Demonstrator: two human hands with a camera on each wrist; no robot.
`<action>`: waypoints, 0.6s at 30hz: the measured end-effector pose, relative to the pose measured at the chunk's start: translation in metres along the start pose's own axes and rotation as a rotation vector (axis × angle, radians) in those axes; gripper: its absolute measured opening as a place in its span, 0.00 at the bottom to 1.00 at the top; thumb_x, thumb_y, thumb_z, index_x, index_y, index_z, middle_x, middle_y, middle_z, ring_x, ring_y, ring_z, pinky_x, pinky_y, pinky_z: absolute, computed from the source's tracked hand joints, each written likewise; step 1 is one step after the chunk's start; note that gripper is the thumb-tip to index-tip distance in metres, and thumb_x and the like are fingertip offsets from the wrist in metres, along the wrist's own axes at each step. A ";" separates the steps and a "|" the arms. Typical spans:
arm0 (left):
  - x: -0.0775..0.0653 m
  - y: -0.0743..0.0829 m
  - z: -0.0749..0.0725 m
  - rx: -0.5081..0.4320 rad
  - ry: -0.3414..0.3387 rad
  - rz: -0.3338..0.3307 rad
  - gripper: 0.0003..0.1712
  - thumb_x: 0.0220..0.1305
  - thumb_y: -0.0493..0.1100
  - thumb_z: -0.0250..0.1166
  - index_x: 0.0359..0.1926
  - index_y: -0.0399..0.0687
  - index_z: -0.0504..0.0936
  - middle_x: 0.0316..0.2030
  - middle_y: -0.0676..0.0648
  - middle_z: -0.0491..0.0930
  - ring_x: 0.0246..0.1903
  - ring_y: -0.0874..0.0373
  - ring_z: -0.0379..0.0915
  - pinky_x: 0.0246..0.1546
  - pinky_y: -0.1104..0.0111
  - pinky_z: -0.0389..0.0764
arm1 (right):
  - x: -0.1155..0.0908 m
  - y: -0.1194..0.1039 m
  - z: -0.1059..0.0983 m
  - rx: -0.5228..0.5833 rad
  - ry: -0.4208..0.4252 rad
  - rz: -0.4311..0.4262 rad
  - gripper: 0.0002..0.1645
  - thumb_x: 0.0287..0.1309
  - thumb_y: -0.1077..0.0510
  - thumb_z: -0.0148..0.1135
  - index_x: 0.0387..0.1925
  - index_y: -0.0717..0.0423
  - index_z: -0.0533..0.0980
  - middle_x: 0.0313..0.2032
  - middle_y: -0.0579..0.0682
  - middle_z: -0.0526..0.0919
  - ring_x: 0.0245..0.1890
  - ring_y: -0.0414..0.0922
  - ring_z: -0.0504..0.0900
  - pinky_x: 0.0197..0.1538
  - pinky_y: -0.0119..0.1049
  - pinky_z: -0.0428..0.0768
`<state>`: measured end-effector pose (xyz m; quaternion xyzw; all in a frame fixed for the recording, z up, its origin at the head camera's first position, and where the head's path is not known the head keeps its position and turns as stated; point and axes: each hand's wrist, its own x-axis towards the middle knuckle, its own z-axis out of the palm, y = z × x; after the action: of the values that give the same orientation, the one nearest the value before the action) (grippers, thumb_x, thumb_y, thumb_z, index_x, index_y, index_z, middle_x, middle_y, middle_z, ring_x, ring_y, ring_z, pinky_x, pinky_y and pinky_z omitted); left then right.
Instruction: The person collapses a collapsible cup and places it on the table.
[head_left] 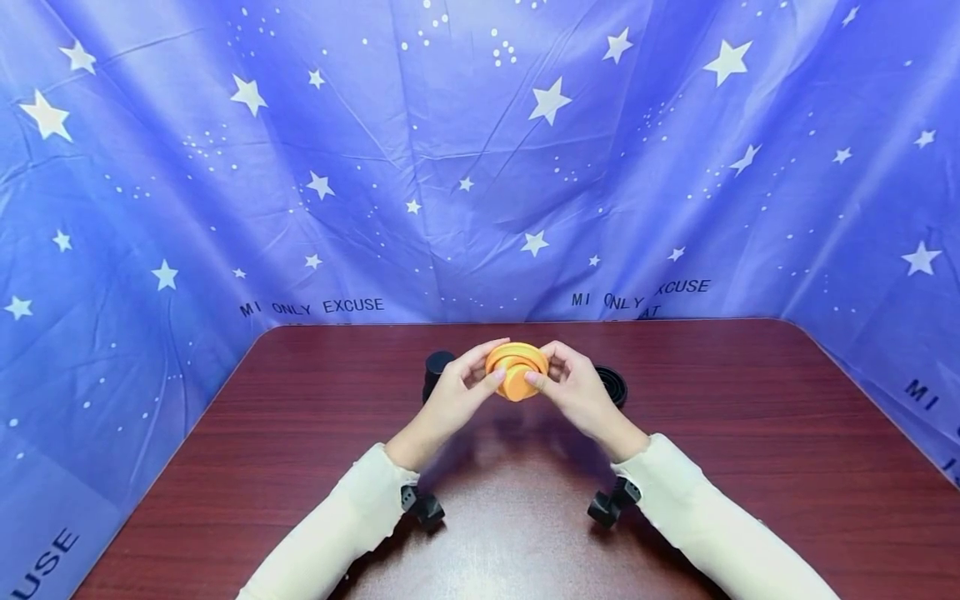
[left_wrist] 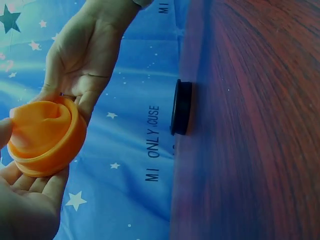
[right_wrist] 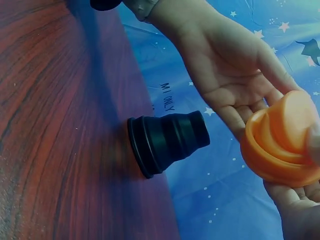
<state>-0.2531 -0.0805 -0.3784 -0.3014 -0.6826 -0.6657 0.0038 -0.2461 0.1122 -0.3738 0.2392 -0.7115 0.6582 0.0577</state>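
An orange collapsible cup [head_left: 517, 375] is held up above the table between both hands, partly folded, with its narrow end toward me and tilted. My left hand [head_left: 461, 387] grips its left side, the thumb on the narrow end and the fingers behind the wide rim. On the other side my right hand [head_left: 573, 383] pinches the rim in the same way. In the left wrist view the orange cup's soft wall [left_wrist: 42, 125] looks dented. Behind the left hand a black collapsible cup [right_wrist: 170, 142] stands extended, wide rim down.
A flat, folded black collapsible cup [head_left: 613, 385] lies on the table behind my right hand. The reddish-brown wooden table [head_left: 300, 433] reaches back to a blue star-patterned curtain [head_left: 420, 167]. Small black devices [head_left: 423, 507] are attached at both wrists.
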 end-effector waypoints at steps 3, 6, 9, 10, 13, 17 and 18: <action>0.000 0.001 0.001 0.005 0.018 0.024 0.22 0.66 0.30 0.56 0.60 0.31 0.69 0.49 0.30 0.77 0.41 0.63 0.78 0.40 0.70 0.80 | -0.001 0.001 0.000 0.012 0.005 0.007 0.10 0.56 0.73 0.60 0.38 0.75 0.69 0.33 0.56 0.79 0.32 0.35 0.79 0.34 0.28 0.80; -0.002 0.006 0.003 0.014 0.033 0.043 0.20 0.65 0.28 0.55 0.58 0.27 0.70 0.46 0.28 0.78 0.38 0.65 0.78 0.37 0.71 0.81 | -0.002 0.003 0.001 0.014 0.015 0.011 0.10 0.56 0.72 0.60 0.39 0.75 0.70 0.34 0.56 0.80 0.32 0.35 0.80 0.35 0.28 0.80; -0.004 0.017 0.005 0.035 0.050 0.059 0.19 0.64 0.26 0.56 0.55 0.24 0.71 0.43 0.26 0.78 0.36 0.66 0.78 0.36 0.70 0.82 | -0.003 0.005 0.002 -0.006 0.027 0.011 0.11 0.56 0.71 0.61 0.40 0.75 0.71 0.34 0.56 0.81 0.32 0.35 0.80 0.35 0.28 0.80; -0.004 0.019 0.005 0.043 0.057 0.067 0.18 0.64 0.26 0.56 0.54 0.23 0.71 0.42 0.26 0.79 0.35 0.65 0.79 0.35 0.69 0.82 | -0.003 0.004 0.002 -0.017 0.030 0.009 0.11 0.56 0.71 0.61 0.40 0.74 0.71 0.34 0.55 0.81 0.32 0.35 0.80 0.34 0.28 0.80; -0.005 0.018 0.005 0.054 0.085 0.067 0.17 0.64 0.28 0.57 0.53 0.25 0.73 0.41 0.28 0.80 0.34 0.65 0.79 0.34 0.69 0.82 | -0.004 0.004 0.003 -0.039 0.034 0.006 0.12 0.55 0.69 0.62 0.40 0.73 0.73 0.33 0.57 0.81 0.31 0.36 0.81 0.34 0.28 0.81; -0.003 0.008 0.001 0.071 0.083 0.043 0.17 0.64 0.30 0.57 0.53 0.27 0.74 0.42 0.30 0.81 0.34 0.65 0.79 0.33 0.70 0.82 | -0.003 0.001 0.002 -0.072 0.015 0.006 0.12 0.54 0.68 0.64 0.40 0.71 0.74 0.33 0.60 0.81 0.31 0.37 0.81 0.34 0.32 0.82; -0.002 0.005 0.000 0.088 0.074 0.037 0.17 0.65 0.31 0.57 0.54 0.28 0.74 0.42 0.31 0.81 0.34 0.65 0.79 0.33 0.71 0.82 | -0.002 0.001 0.001 -0.089 0.003 0.003 0.13 0.54 0.67 0.65 0.41 0.70 0.74 0.34 0.60 0.81 0.31 0.37 0.81 0.35 0.33 0.82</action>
<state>-0.2490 -0.0820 -0.3746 -0.2885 -0.7051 -0.6454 0.0546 -0.2442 0.1115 -0.3759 0.2344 -0.7404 0.6262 0.0685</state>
